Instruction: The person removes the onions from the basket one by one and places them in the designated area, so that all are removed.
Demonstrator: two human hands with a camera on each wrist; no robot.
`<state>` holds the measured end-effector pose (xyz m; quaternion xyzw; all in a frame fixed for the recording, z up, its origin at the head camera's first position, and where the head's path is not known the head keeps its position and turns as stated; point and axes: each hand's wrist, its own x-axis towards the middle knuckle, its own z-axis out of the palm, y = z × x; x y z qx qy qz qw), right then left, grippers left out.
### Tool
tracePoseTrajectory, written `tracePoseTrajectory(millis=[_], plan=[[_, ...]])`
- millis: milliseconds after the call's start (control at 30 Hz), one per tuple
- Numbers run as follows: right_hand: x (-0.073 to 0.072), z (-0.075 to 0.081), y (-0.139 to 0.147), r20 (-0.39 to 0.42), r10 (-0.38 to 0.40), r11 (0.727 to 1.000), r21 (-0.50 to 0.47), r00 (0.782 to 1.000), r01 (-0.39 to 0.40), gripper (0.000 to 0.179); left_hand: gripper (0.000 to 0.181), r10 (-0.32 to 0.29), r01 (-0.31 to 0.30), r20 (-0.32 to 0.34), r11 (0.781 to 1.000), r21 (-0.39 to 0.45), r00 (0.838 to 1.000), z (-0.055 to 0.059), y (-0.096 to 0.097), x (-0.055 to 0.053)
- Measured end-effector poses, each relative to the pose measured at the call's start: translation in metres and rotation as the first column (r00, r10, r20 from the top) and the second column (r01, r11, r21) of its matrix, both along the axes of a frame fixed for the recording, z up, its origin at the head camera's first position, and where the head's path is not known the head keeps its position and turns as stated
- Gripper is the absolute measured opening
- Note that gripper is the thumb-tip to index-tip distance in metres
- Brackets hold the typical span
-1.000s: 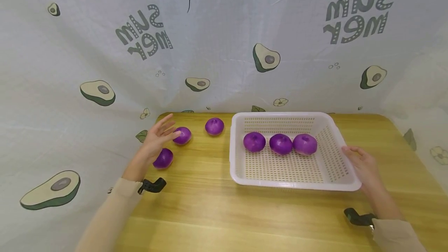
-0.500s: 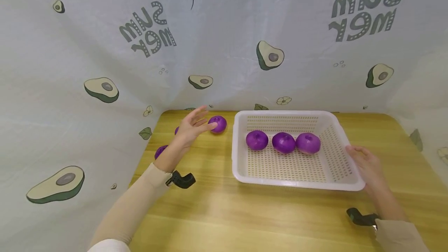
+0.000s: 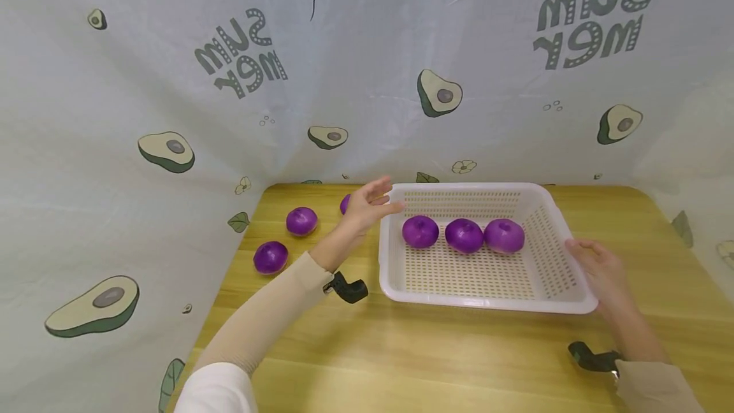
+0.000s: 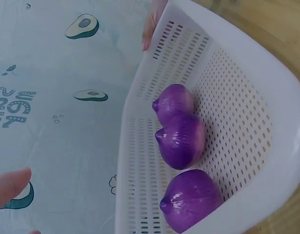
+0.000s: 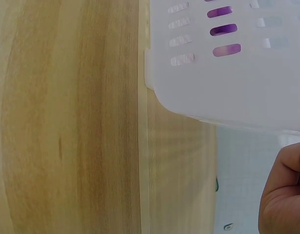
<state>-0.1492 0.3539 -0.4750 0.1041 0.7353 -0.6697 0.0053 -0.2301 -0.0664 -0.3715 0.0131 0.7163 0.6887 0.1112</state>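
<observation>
A white plastic basket (image 3: 487, 304) with slotted walls stands on the table, and three purple onions (image 3: 464, 236) lie in a row inside it. My right hand (image 3: 601, 273) grips the basket's right rim, thumb over the edge. In the right wrist view its curled fingers (image 5: 286, 190) show at the lower right. My left hand (image 3: 367, 207) hovers at the basket's back left corner, fingers spread and holding nothing. Behind it, an onion (image 3: 345, 204) on the table is mostly hidden. Two more, a back onion (image 3: 301, 221) and a nearer onion (image 3: 271, 257), rest at the left.
The wooden table (image 3: 436, 355) extends in front of the basket and to both sides. A pale curtain (image 3: 367, 81) printed with avocados hangs along the back and left edges. Each wrist carries a black camera mount, such as the left mount (image 3: 347, 288).
My left hand has swept right, from over the left onions to the basket's back left corner, uncovering the two left onions and covering the third. My right hand has stayed on the rim.
</observation>
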Motion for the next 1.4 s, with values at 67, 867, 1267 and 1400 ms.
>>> tracePoseTrajectory(millis=[67, 867, 1267, 1400], plan=[[0.0, 0.0, 0.001, 0.003, -0.004, 1.0, -0.031, 1.0, 0.004, 0.004, 0.068, -0.001, 0.001, 0.003, 1.0, -0.005, 1.0, -0.004, 0.01, -0.002], [0.001, 0.001, 0.0, -0.011, 0.023, 0.999, -0.041, 1.0, -0.024, 0.003, 0.072, 0.13, -0.124, 0.066, 0.988, -0.089, 0.989, -0.058, 0.076, -0.026], [0.002, 0.0, 0.0, -0.009, 0.005, 0.995, -0.104, 1.0, -0.006, 0.004, 0.072, 0.129, -0.12, 0.094, 0.988, -0.102, 0.987, -0.073, 0.08, -0.032], [0.002, 0.0, 0.0, -0.021, 0.006, 0.993, -0.118, 1.0, -0.008, 0.003, 0.065, 0.127, -0.111, 0.102, 0.983, -0.149, 0.987, -0.076, 0.08, -0.033]])
